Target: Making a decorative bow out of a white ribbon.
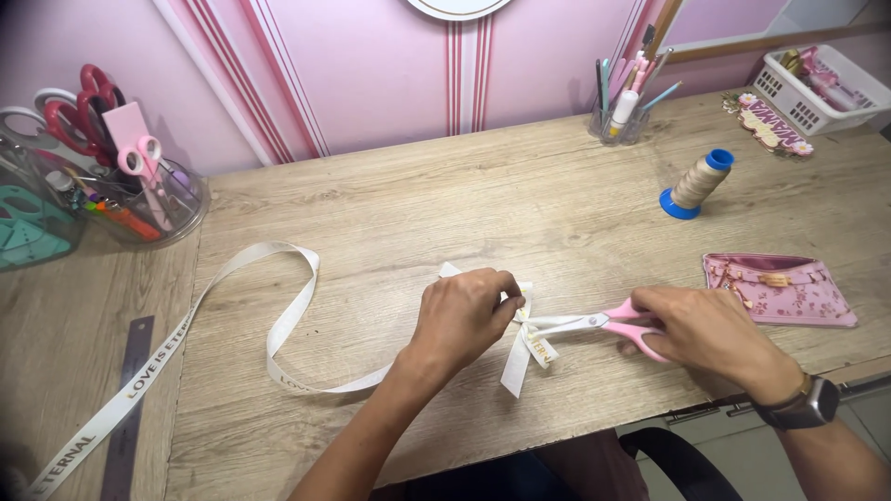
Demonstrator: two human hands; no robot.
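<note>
Both forearms come in from the near edge of the counter [575,167], and the left hand [461,315] is closed in a pinch on a small white ribbon bow [525,345], fingers bunched over its knot so the loops stay gathered and the piece sits pinned flat on the wood rather than sliding. Its tails hang toward the near edge, free of the grip, which leaves them open to the blades. To its right, the right hand [703,332], a watch on the wrist, is curled around the handles of pink scissors [603,325]; the blades point left and meet the bow just beside the pinching fingers, though whether they are parted or closed on the ribbon I cannot tell from here. Trailing away from the left wrist, the long white ribbon [278,315] loops once across the counter and runs off toward the near left corner, crossing a metal ruler [127,408] lying flat there. Further out, a pink zip pouch [780,289] lies just beyond the right hand, a cone of beige thread on a blue base [698,184] stands behind it, and a clear pen cup [620,119], a white basket [817,88] and a clear tub of spare scissors [139,199] sit along the back, within reach but out of the working space.
</note>
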